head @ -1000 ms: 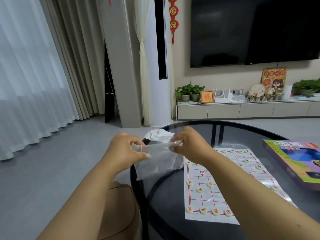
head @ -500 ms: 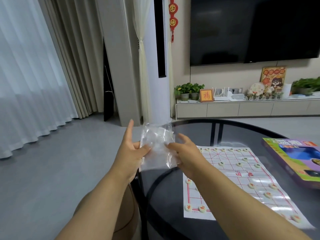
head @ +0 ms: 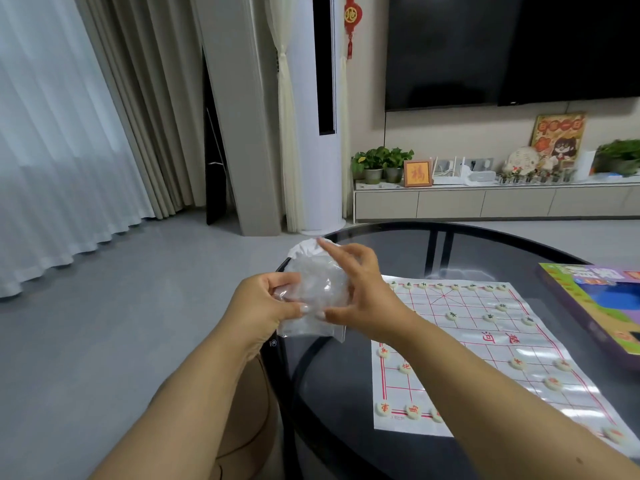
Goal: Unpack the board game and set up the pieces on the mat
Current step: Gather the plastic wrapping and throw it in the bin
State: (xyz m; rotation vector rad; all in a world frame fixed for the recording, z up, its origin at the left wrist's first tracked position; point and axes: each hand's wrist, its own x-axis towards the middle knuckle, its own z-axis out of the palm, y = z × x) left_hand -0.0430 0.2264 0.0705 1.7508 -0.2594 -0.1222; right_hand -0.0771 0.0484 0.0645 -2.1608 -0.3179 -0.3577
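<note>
A clear plastic bag (head: 317, 292), empty and crumpled, is held over the table's left edge. My left hand (head: 265, 306) pinches its left side. My right hand (head: 360, 289) presses its right side, thumb under and fingers spread above. To the right lies the white mat (head: 485, 341) with a red grid. Round cream pieces sit on it: green-marked ones (head: 452, 315) along the far rows, red-marked ones (head: 414, 410) along the near rows. My right forearm hides part of the near rows.
The mat lies on a round dark glass table (head: 398, 244). The colourful game box (head: 602, 306) rests at the table's right edge. A white crumpled item (head: 304, 245) sits behind the bag. A brown stool (head: 249, 427) stands below my left arm.
The bag was stretched flat between both hands, then lifted, and is now folded smaller between them. My left hand went from open palm to pinching. The view shifted slightly left.
</note>
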